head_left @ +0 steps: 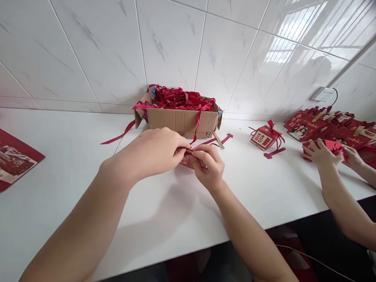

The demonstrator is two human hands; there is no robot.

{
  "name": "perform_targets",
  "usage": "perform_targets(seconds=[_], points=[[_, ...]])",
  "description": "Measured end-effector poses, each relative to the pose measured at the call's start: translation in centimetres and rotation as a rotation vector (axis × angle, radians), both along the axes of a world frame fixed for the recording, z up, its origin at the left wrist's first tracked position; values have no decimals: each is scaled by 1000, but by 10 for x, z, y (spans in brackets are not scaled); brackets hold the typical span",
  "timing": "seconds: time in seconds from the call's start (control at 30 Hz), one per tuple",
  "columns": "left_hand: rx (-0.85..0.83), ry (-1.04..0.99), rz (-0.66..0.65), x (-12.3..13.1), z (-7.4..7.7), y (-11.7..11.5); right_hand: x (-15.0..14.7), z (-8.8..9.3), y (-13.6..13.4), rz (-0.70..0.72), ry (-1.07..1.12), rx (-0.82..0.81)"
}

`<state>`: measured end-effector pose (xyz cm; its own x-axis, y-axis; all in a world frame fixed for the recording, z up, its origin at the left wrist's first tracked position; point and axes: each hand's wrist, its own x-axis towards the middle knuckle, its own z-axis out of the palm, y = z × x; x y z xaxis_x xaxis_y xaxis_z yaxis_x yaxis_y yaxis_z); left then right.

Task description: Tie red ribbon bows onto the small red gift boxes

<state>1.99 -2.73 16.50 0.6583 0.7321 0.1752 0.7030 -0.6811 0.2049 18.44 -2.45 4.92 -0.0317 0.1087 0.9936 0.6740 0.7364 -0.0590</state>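
My left hand (156, 150) and my right hand (209, 167) meet above the white table (69, 182), both pinched on a small red paper box (188, 159) that is mostly hidden between the fingers. Just behind them stands a cardboard box (181, 120) heaped with red ribbons (177, 98). One ribbon trails from the box onto the table at the left (116, 137).
A finished red box with a ribbon bow (265, 138) lies to the right. Another person's hands (330, 152) hold a red box beside a pile of red boxes (338, 129) at the far right. A red printed sheet (9, 159) lies at the left edge. A wall socket (323, 94) sits on the tiled wall.
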Motion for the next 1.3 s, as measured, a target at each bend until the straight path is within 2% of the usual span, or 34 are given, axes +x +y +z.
perform_targets(seconds=[0.37, 0.53, 0.8, 1.0, 1.13, 1.3], points=[[-104, 89, -19, -6, 2, 4, -2, -4, 0, 75, 36, -121], [-32, 106, 12, -2, -3, 10, -4, -3, 0, 92, 70, -168], [51, 50, -41, -2, -7, 14, -5, 4, -5, 123, 168, -337], [21, 5, -64, -1, -4, 14, -6, 3, -4, 121, 141, -313], [-40, 58, -39, 0, -2, 12, -7, 3, -4, 136, 128, -278], [-59, 94, -37, -2, 0, 10, -7, 5, -8, 171, 159, -347]])
